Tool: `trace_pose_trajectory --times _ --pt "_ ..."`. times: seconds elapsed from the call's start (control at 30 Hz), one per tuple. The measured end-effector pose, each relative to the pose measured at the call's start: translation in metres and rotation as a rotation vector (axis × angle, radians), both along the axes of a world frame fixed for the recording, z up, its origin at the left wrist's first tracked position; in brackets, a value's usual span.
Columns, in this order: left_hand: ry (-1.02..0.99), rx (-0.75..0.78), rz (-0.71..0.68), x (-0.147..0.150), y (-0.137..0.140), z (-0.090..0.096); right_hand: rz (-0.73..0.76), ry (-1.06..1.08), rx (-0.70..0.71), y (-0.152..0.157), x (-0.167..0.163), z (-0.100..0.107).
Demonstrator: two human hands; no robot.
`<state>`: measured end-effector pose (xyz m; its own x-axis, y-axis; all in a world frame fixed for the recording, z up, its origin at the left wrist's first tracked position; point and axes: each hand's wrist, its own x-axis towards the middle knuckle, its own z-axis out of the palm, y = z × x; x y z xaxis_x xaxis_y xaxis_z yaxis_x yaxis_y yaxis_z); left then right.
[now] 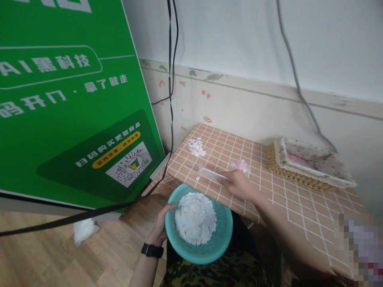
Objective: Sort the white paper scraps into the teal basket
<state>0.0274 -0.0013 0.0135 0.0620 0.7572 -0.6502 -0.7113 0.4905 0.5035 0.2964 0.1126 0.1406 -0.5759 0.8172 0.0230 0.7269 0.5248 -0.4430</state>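
One teal basket, two scrap piles — one card

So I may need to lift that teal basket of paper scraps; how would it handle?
The basket probably feels light, since the heap is only thin paper bits. Heaped above the rim, they would likely spill if tipped. The left hand steadies its rim alone.

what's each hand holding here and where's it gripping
The left hand grips the teal basket of white scraps by its left rim. The right hand holds a flat pale strip by its right end.
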Motion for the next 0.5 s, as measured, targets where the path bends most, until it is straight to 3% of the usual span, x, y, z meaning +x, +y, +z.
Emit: trace_pose_trajectory --times 0.3,0.5 --pt "-0.02 -0.025 -0.027 -0.006 0.001 0.001 0.056 0.011 0.028 -0.019 -0.009 -0.014" --pt "-0.022 0.009 -0.054 -0.007 0.001 -0.002 0.108 -0.011 0.018 -0.025 -0.008 -0.007"
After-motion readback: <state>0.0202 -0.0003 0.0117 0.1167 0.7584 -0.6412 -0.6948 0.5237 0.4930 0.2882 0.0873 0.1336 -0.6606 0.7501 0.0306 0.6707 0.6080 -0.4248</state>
